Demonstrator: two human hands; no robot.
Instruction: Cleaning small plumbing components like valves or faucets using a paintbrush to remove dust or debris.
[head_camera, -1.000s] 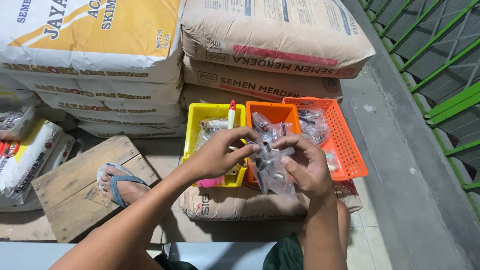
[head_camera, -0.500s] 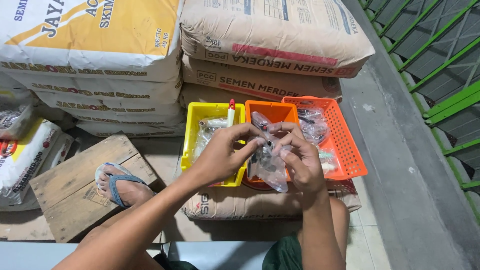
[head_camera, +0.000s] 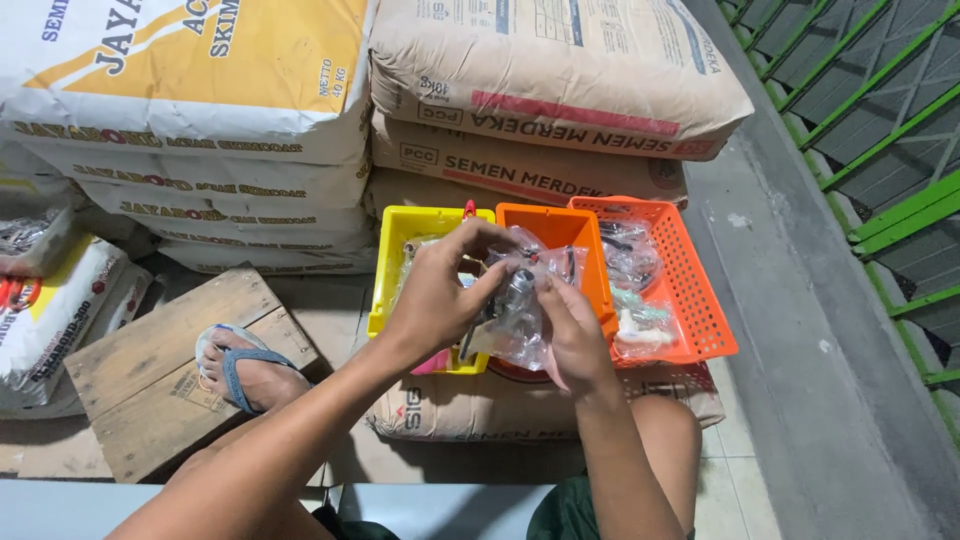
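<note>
Compared with half a second back, not much has shifted: both hands are still bunched around the same clear plastic bag (head_camera: 520, 320) at the centre of the frame, just a touch tighter together. The left hand (head_camera: 440, 300) pinches the bag's upper left edge with its fingers curled in, and the right hand (head_camera: 572, 335) grips it from the lower right, so both are closed on the plastic. Inside is a small metal fitting (head_camera: 515, 290), shiny, with its long axis running roughly from upper right down to lower left; which end is which I can't tell through the crinkles. The bag hangs just in front of the yellow bin (head_camera: 395, 260) and the orange bin (head_camera: 560, 225), with the orange mesh basket (head_camera: 700, 300) to the right. They all sit on a cement sack (head_camera: 460, 410). A sandalled foot (head_camera: 240, 365) rests on a wooden board (head_camera: 150, 360) at lower left.
</note>
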